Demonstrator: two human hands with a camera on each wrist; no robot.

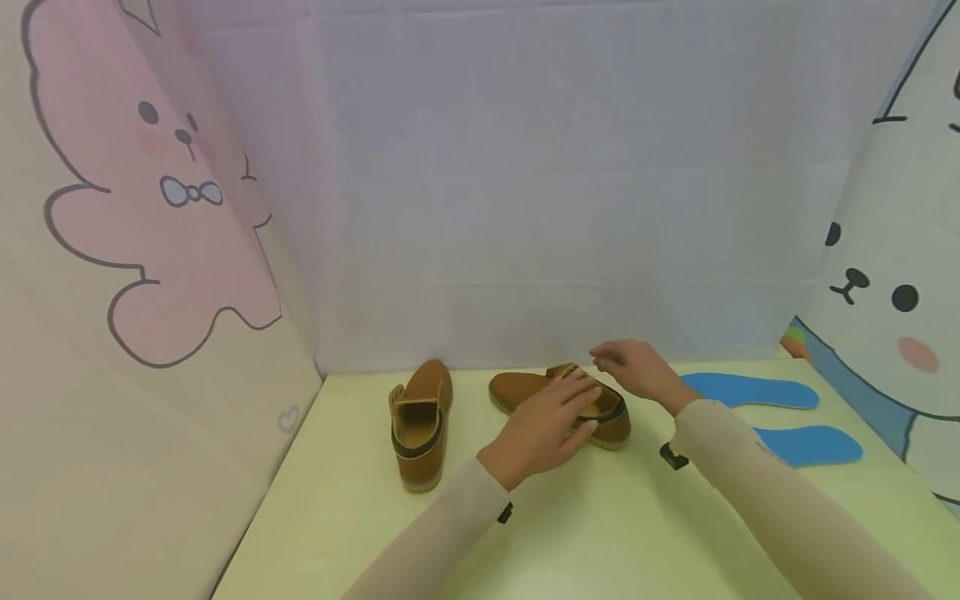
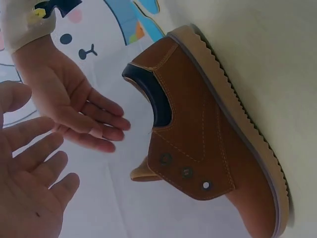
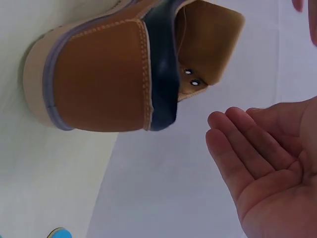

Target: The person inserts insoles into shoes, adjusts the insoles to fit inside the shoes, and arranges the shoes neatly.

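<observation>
A brown lace-less shoe (image 1: 517,387) with a dark collar lies sole down, its toe pointing left in the head view. My left hand (image 1: 542,429) hovers over its near side, fingers spread and holding nothing. Beyond the heel end is my right hand (image 1: 637,371), palm turned toward the shoe, fingers slightly bent with nothing in them. Both wrist views show a gap between the hands and the shoe; the raised tongue (image 3: 210,42) is seen from the heel side. Bare eyelets (image 2: 186,172) show on its side flap.
To the left stands the matching brown shoe (image 1: 432,383), toe toward the back curtain (image 1: 555,183). Two blue insoles (image 1: 757,390) lie at the right, the nearer one partly behind my right sleeve (image 1: 750,467). A pale yellow-green table (image 1: 337,533) bears everything.
</observation>
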